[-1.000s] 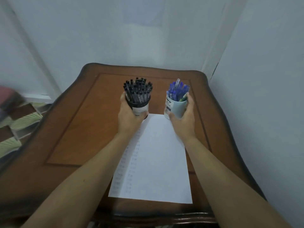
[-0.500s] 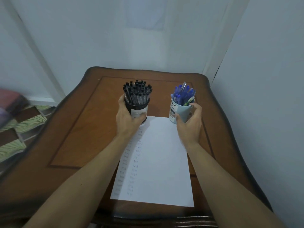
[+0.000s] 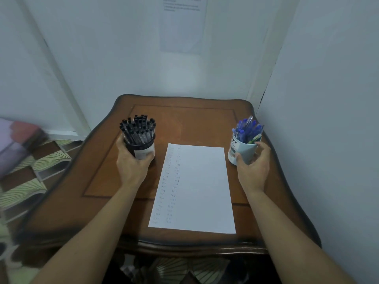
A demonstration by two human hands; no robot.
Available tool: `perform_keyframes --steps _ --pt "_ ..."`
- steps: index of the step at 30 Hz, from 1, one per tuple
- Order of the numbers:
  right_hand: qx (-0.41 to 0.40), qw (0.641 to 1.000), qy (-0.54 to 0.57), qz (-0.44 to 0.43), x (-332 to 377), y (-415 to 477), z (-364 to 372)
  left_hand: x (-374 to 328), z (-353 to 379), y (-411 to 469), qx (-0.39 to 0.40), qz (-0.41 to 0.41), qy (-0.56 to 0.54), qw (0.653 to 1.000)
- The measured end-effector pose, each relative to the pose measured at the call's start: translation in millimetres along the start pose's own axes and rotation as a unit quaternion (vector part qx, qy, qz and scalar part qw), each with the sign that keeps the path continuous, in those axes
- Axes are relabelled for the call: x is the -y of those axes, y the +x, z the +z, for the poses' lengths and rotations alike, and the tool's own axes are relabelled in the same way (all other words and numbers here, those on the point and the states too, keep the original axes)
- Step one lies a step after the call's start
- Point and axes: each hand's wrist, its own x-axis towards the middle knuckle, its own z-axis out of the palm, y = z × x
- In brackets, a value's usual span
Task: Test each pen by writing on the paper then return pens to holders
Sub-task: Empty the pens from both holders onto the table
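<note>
Left hand [image 3: 131, 165] curled round dark holder [image 3: 143, 148], black pens [image 3: 137, 129] upright above grip. Right hand [image 3: 253, 167] curled round pale blue mug [image 3: 242, 151], blue pens [image 3: 247, 129] fanned above grip. Paper [image 3: 196, 189] flat between both grips, faint written columns along side nearer left hand. Both holders standing on wooden table [image 3: 194, 124].

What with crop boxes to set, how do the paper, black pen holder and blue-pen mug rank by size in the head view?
Largest: paper. Then black pen holder and blue-pen mug, too alike to rank.
</note>
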Motion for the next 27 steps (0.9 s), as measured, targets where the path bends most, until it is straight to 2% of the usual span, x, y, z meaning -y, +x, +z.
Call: perform_keyframes --steps 13,24,27 --pt "-0.004 0.999 -0.004 0.038 -3.5 -30.4 -28.7 11.7 -27.7 -27.7 0.003 -0.025 -0.007 1.000" --pt "-0.017 0.998 -0.006 0.062 3.6 -41.7 -16.7 15.6 -31.2 -26.5 0.037 -0.032 -0.004 0.999" --pt "-0.049 0.995 0.005 0.083 10.6 -53.8 -7.8 18.5 -32.3 -27.4 0.055 -0.038 -0.005 0.998"
